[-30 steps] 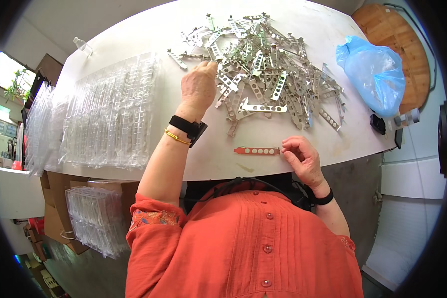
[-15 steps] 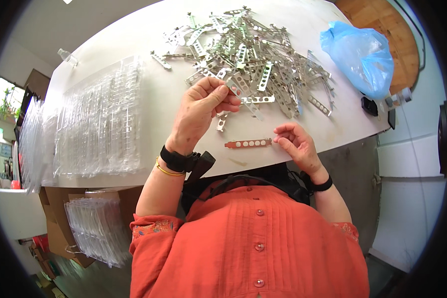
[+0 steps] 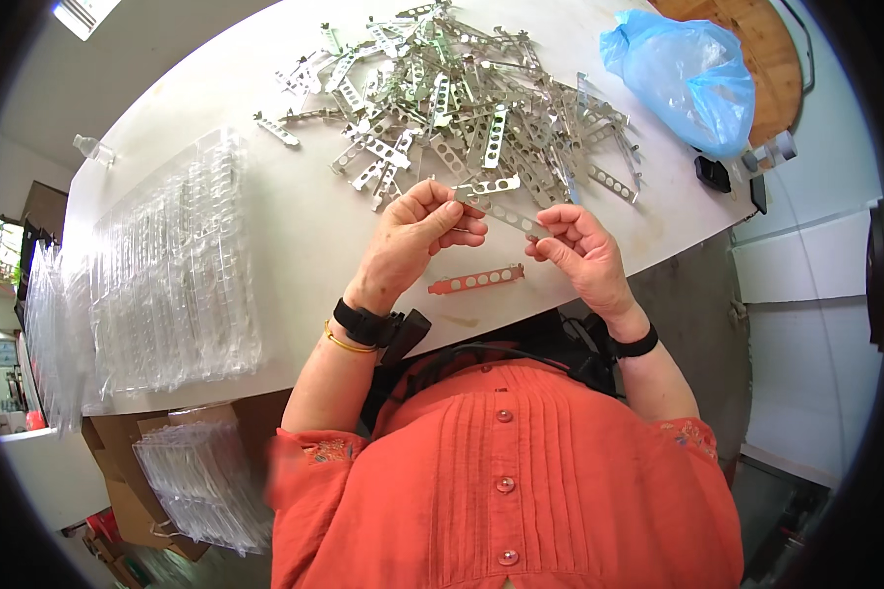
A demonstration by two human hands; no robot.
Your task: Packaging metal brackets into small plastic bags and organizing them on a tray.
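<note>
Between my two hands hangs a slim metal bracket (image 3: 506, 215) with a row of round holes, held slantwise above the table. My left hand (image 3: 413, 231) pinches its upper left end between thumb and fingers. At the other end, the thumb and fingertips of my right hand (image 3: 581, 257) close on it. Below it, a second perforated bracket (image 3: 476, 281) lies flat on the table, reflecting the red of my shirt. Just beyond my hands spreads a big heap of similar metal brackets (image 3: 462, 93), tangled and overlapping.
Clear plastic blister trays (image 3: 177, 270) are stacked on the white table (image 3: 295, 211) at left. More trays (image 3: 201, 481) stand in a cardboard box (image 3: 118, 471) below the edge. A blue plastic bag (image 3: 688, 79), a small black object (image 3: 712, 174) and a bottle (image 3: 771, 152) sit at right.
My right hand has come up to the bracket and taken its free end, where before only the left held it. The view has shifted slightly.
</note>
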